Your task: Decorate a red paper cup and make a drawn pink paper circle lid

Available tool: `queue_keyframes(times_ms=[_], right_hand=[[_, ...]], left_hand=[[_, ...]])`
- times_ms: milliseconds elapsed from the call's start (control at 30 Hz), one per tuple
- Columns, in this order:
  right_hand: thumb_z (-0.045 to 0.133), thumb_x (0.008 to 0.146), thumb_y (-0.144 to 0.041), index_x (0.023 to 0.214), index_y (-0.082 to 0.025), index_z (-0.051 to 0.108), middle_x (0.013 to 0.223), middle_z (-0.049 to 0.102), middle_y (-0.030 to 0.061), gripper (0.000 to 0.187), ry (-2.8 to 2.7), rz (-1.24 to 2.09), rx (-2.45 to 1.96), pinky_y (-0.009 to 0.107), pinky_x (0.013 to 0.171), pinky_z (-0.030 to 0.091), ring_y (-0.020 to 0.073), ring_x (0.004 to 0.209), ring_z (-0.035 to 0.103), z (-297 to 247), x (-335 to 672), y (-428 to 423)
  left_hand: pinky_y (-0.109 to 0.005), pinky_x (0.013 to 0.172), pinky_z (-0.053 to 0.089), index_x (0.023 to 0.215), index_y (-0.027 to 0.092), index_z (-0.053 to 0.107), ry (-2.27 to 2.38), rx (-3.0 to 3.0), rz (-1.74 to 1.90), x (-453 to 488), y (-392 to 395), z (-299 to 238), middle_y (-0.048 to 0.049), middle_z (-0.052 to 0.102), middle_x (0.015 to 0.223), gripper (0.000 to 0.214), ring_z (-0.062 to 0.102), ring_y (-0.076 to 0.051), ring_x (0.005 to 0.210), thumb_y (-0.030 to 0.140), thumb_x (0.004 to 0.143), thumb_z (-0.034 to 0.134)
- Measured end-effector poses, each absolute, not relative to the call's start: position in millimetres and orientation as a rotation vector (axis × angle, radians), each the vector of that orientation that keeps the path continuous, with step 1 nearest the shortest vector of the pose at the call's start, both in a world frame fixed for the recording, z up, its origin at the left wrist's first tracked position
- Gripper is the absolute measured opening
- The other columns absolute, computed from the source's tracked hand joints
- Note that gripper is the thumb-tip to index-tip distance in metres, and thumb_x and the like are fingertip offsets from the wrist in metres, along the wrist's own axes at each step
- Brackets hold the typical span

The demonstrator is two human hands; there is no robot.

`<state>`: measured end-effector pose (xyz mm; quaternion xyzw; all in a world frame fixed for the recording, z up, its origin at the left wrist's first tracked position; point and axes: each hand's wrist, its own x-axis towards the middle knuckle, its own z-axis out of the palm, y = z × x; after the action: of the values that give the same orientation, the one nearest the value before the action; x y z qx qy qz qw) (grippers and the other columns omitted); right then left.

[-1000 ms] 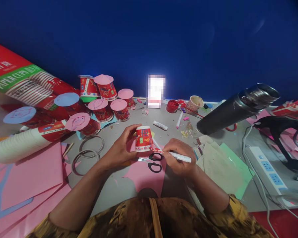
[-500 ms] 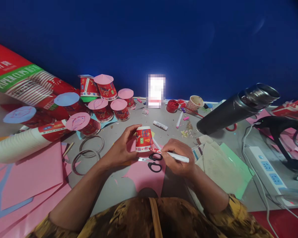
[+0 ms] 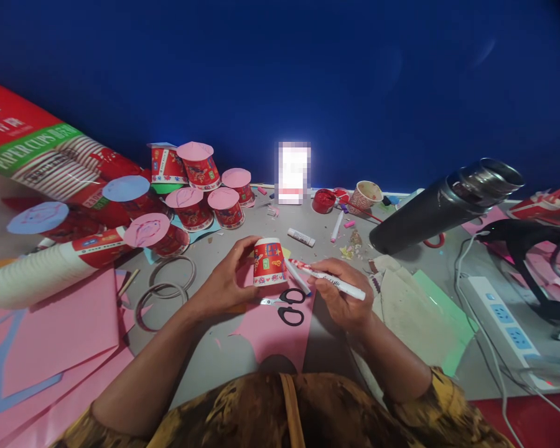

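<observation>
A red printed paper cup (image 3: 269, 261) stands upside down at the middle of the table, and my left hand (image 3: 228, 274) grips it from its left side. My right hand (image 3: 345, 292) holds a white marker (image 3: 338, 283) with a red tip that points left toward the cup, a little apart from it. Between them a second white marker (image 3: 297, 277) lies slanted on the table. Scissors with black handles (image 3: 291, 307) rest on a cut piece of pink paper (image 3: 270, 336) just below the cup.
Several cups with pink or blue paper tops (image 3: 224, 205) stand at the back left, beside a paper-cup package (image 3: 51, 149). Tape rings (image 3: 172, 280) and pink sheets (image 3: 65, 330) lie left. A black thermos (image 3: 443, 205), a cloth (image 3: 394, 305) and a power strip (image 3: 506, 323) are right.
My right hand has drawn the marker back to the right, away from the cup's lower edge, and its tip now points up and left. My left hand still holds the cup.
</observation>
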<state>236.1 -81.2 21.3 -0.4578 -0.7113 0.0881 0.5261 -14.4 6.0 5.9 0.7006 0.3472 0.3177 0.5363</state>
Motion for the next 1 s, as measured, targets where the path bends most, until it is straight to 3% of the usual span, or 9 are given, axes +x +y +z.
queue_keyframes(times_ms=[100,267,500,733,867,1000], right_hand=[[0.062,0.105,-0.023,0.121,-0.025,0.07,0.09,0.08,0.0045,0.018,-1.71,0.237,-1.093,0.033,0.073,0.06,0.0201,0.079,0.076,16,237,-80],[0.067,0.101,-0.018,0.11,-0.025,0.068,0.09,0.078,0.0041,0.011,-1.793,0.238,-1.098,0.034,0.075,0.058,0.0199,0.08,0.074,18,229,-77],[0.065,0.101,-0.016,0.115,-0.024,0.066,0.093,0.076,0.0063,0.016,-1.978,0.112,-1.049,0.033,0.073,0.056,0.021,0.083,0.07,8,221,-76],[0.065,0.099,-0.012,0.114,-0.022,0.066,0.091,0.074,0.0066,0.018,-2.061,0.04,-1.03,0.031,0.071,0.054,0.0206,0.081,0.068,7,218,-75],[0.065,0.095,-0.01,0.107,-0.024,0.064,0.086,0.073,0.0033,0.019,-1.878,0.119,-1.033,0.03,0.069,0.055,0.0192,0.076,0.068,11,219,-74],[0.067,0.091,-0.01,0.105,-0.024,0.062,0.084,0.068,-0.0005,0.021,-1.525,0.273,-1.16,0.027,0.065,0.056,0.015,0.069,0.067,10,218,-75]], left_hand=[[-0.054,0.122,0.047,0.143,0.024,0.047,0.867,1.635,0.766,-13,5,8,-0.014,0.056,0.151,0.086,0.056,-0.035,0.143,0.035,0.071,0.092],[-0.056,0.116,0.051,0.144,0.026,0.047,0.953,1.702,0.727,-14,3,8,-0.0137,0.054,0.152,0.089,0.06,-0.036,0.136,0.047,0.071,0.092],[-0.052,0.114,0.051,0.149,0.029,0.044,0.991,1.982,0.719,-13,-3,6,-0.0114,0.051,0.152,0.088,0.057,-0.032,0.135,0.048,0.077,0.09],[-0.059,0.115,0.047,0.152,0.029,0.043,1.038,2.118,0.753,-10,-9,10,-0.0139,0.053,0.148,0.088,0.051,-0.036,0.137,0.047,0.078,0.088],[-0.064,0.116,0.046,0.16,0.029,0.031,1.036,2.013,0.821,-10,-14,13,-0.0169,0.045,0.156,0.103,0.05,-0.04,0.141,0.05,0.077,0.087],[-0.063,0.117,0.047,0.163,0.032,0.025,0.964,1.733,0.84,-4,-21,12,-0.0159,0.041,0.164,0.104,0.054,-0.039,0.142,0.05,0.08,0.086]])
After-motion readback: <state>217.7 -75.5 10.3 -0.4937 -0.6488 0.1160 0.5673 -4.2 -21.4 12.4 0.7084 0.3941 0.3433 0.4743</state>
